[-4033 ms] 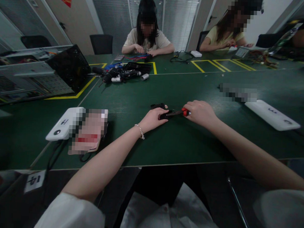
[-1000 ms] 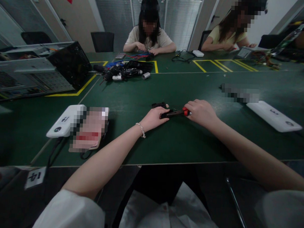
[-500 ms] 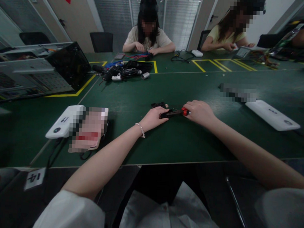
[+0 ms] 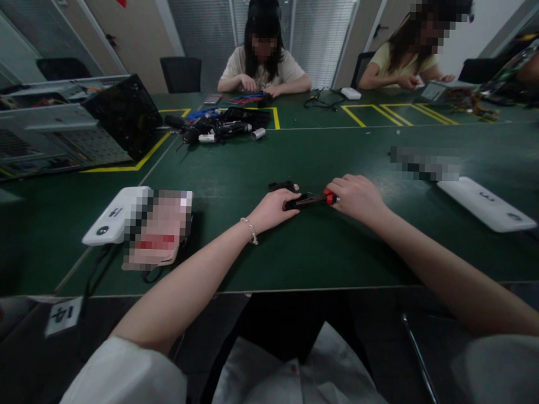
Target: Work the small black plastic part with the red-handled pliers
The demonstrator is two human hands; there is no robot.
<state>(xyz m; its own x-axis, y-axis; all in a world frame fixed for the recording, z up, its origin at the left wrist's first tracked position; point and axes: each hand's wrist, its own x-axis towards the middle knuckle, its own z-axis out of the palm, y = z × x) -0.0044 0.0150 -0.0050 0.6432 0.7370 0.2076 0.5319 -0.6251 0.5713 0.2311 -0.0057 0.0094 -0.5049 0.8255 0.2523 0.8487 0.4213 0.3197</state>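
Note:
My left hand rests on the green table with its fingers curled around a small black part. My right hand grips the red-and-black handle of a screwdriver. The tool's dark shaft points left, and its tip meets the black part at my left fingers. Both hands sit close together at the table's middle, a little way back from the front edge.
A white box and a blurred card lie at the left, a long white device at the right. An open computer case stands at far left. A pile of tools and cables lies mid-table. Two people work across the table.
Almost nothing differs; both hands stay in place on the black part and the screwdriver, with only a slight shift of the view.

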